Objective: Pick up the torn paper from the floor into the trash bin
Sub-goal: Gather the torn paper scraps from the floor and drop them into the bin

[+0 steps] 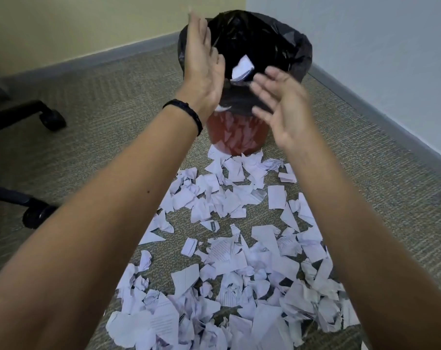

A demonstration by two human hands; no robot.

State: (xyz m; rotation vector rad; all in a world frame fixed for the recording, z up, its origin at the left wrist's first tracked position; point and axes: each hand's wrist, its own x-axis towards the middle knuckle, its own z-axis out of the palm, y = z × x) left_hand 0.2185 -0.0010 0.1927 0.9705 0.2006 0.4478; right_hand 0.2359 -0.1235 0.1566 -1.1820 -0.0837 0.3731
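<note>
Both hands up top-center over trash bin (236,137) w/ black liner: left hand (201,69) flat, right hand (281,102) fingers spread, blurred; paper scrap (242,69) between them; torn paper (229,269) across lower-center floor

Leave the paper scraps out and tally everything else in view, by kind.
Hands: 2 (left hand, right hand)
Trash bin: 1
Black bin liner: 1
Chair casters: 2
Wristband: 1
Total: 7

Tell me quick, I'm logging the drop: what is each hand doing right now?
Left hand: open, fingers straight, holding nothing, at the trash bin.
Right hand: open, blurred, holding nothing.
</note>
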